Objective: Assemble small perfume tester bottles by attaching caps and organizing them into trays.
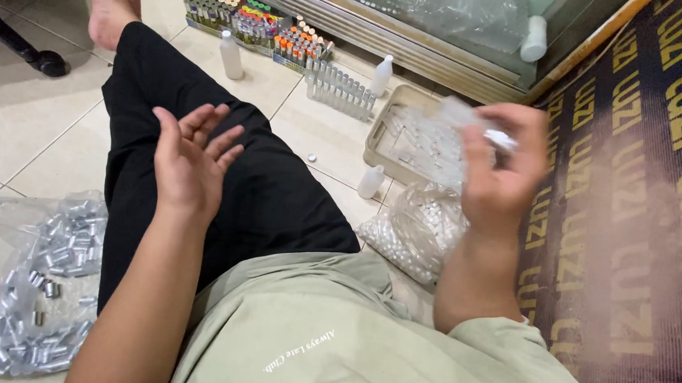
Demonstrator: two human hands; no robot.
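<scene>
My left hand (189,158) hovers open above my black trouser leg (262,187), palm up and fingers spread, holding nothing. Over at the right, my right hand (504,166) is raised and closed on a crumpled clear plastic bag (460,120), with a small white piece at the fingertips. Below that hand stands a beige tray (375,142) holding clear tubes under plastic. A clear bag of small white caps (418,228) lies beside my knee.
Racks of tubes with coloured caps (253,20) and a rack of clear tubes (339,89) stand on the tiled floor ahead. White bottles (230,55) are scattered near them. A bag of silvery caps (43,284) lies at left. A patterned mat (640,202) covers the right.
</scene>
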